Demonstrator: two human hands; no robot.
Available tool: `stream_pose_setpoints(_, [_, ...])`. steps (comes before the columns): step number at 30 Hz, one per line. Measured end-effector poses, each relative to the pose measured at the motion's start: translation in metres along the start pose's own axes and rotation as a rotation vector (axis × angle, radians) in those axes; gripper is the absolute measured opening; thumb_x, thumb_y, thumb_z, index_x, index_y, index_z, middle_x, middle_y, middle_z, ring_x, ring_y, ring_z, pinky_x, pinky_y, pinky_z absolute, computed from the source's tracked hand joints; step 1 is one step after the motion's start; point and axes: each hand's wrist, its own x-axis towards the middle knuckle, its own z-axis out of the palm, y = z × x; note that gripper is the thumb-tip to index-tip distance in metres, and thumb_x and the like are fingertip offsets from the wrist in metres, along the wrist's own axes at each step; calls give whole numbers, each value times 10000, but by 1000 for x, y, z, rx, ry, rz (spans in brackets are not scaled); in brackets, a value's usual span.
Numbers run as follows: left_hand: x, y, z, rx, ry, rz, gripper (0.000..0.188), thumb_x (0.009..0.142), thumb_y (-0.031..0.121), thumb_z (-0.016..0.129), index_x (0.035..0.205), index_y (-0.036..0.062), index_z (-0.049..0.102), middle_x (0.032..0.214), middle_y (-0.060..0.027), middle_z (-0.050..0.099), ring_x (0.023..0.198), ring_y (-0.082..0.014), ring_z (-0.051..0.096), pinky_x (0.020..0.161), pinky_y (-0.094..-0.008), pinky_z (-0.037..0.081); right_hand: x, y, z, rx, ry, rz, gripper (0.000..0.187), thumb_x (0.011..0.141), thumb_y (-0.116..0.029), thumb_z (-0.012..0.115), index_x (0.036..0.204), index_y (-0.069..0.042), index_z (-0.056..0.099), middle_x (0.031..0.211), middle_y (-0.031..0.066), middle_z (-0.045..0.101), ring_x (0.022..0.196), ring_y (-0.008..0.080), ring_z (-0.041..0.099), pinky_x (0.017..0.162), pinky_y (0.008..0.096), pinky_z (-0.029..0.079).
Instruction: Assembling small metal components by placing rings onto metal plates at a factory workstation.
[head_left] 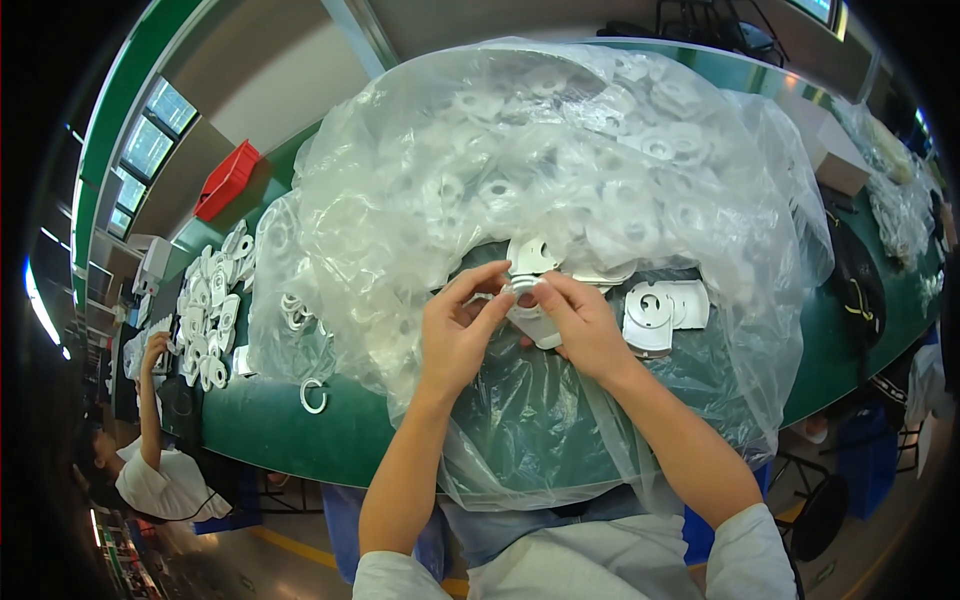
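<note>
Both hands hold a white plastic part point(538, 330) with a round ringed opening, low over the near side of the plastic bag. My left hand point(458, 330) is closed on its left edge, thumb and forefinger at the ring. My right hand point(592, 328) pinches the other side, its thumb by the opening; some fingertips show beneath. Just beyond the hands lies another white part point(532, 254) with a hole. To the right, several flat white parts point(652, 318) lie stacked on the clear plastic. A white open ring point(314, 396) lies on the green table to the left.
A big clear bag point(380, 190) full of white parts covers most of the green table point(290, 430). Loose white parts point(212, 300) are heaped at left, near a red bin point(228, 180). A carton point(838, 155) and black bag point(852, 280) stand right. Another person point(165, 480) sits at left.
</note>
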Motion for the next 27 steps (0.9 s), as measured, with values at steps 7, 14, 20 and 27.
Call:
stream_pose_setpoints(7, [2,2,-13,220,-151,132,207,797,-49,632,1000,-35,664,857,-66,622,732,-105,585,688,-223,461,-1,-1,2,-101,-76,-61,291,966,-223,470,867,25,584,765,56,616,614,97,578,538,249,469])
stream_pose_setpoints(14, [-7,-1,-3,135,-35,-11,68,852,24,617,890,-21,652,810,-24,626,719,-67,556,641,-200,428,-7,-6,12,-199,24,39,326,969,-241,459,796,12,570,672,56,597,513,122,598,453,248,445])
stream_pose_setpoints(20, [-3,-5,1,75,0,-62,99,868,55,613,930,-14,648,817,-16,626,741,-62,555,657,-195,425,-2,0,7,31,28,70,325,956,-233,450,776,15,558,670,69,590,531,125,580,475,261,447])
stream_pose_setpoints(27, [-8,11,2,350,-63,105,133,833,-8,598,955,-39,644,897,-47,638,797,-91,584,709,-221,459,-7,-7,8,-496,148,-240,200,828,-194,551,783,0,532,630,168,526,547,312,544,517,380,405])
